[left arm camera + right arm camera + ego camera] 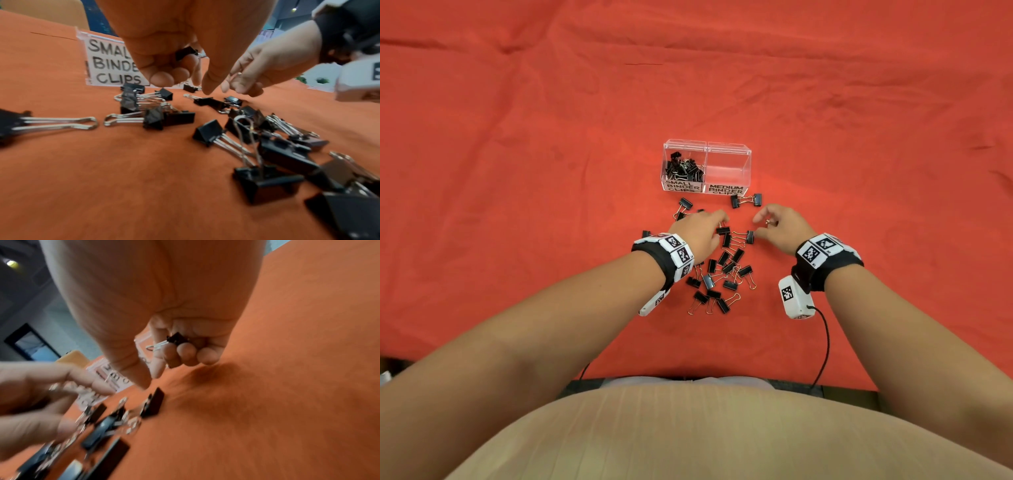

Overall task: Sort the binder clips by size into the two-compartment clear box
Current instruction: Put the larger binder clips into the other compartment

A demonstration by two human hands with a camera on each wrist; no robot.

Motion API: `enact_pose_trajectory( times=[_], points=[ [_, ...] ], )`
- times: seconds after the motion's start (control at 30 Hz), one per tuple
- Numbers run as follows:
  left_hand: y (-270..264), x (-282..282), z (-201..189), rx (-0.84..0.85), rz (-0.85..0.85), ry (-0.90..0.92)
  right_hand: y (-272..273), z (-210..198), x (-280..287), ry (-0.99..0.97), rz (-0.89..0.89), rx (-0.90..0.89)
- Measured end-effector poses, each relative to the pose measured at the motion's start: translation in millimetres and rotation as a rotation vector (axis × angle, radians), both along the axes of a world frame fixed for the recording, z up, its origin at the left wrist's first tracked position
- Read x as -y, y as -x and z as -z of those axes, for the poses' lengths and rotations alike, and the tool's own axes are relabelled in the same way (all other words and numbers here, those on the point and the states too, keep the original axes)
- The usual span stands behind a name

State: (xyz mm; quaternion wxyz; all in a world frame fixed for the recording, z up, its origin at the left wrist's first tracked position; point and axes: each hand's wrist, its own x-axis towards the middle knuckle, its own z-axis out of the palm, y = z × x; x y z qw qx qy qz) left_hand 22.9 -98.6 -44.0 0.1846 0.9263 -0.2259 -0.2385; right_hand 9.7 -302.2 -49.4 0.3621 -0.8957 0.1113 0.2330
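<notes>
The clear two-compartment box (pixel 729 148) stands on the red cloth. Its left half, labelled for small binder clips (pixel 683 168), holds several black clips. The right half, labelled medium (pixel 726 189), shows none. A loose pile of black binder clips (pixel 722 274) lies in front of the box. My left hand (pixel 717 219) hovers at the pile's far left, its curled fingers holding a small black clip (pixel 186 52) against the palm. My right hand (pixel 760 222) hovers at the far right and grips another small clip (pixel 177 338) in its curled fingers.
Two larger clips (pixel 746 199) lie just before the medium compartment, and a few more (pixel 685 205) sit left of my left hand. The wrinkled red cloth (pixel 517 171) spreads wide on every side. A black cable (pixel 825 342) trails from my right wrist.
</notes>
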Motion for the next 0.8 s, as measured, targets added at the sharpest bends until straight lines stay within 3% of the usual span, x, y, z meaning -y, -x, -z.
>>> enact_pose_trajectory(
  times=[0.13, 0.27, 0.47, 0.57, 0.7, 0.8],
  points=[
    [5, 1, 3, -0.023, 0.045, -0.044, -14, -7, 4, 0.086, 0.078, 0.094],
    [2, -11, 1, -0.037, 0.019, -0.066, -18, -5, -10, 0.121, 0.014, 0.047],
    [-22, -30, -24, -0.012, -0.227, 0.080, -3, -11, -31, 0.066, -0.118, 0.008],
    [-45, -36, -35, 0.029, -0.374, 0.144, -4, -25, -33, -0.130, 0.005, -0.080],
    [-74, -34, -42, 0.025, -0.509, 0.201, -16, -48, -35, -0.608, 0.250, -0.172],
    [-87, -32, -43, 0.023, -0.552, 0.223, -25, -61, -39, -0.734, 0.283, -0.173]
  ],
)
